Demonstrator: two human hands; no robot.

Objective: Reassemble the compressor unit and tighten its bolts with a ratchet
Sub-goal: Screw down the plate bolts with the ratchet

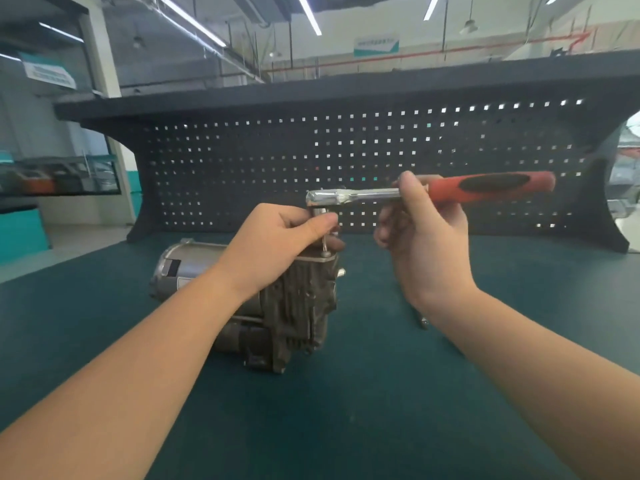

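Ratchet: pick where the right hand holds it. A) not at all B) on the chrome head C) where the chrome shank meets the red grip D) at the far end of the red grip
C: the right hand pinches the ratchet at the junction of chrome shank and red grip, most of the grip jutting free.

Nothing is legible: the hanging sign [376, 46], wall poster [50, 71] and compressor label [184, 282] are blurred.

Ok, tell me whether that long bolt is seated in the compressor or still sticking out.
Sticking out. The bolt stands upright above the compressor top plate, shank exposed, left hand steadying it under the ratchet.
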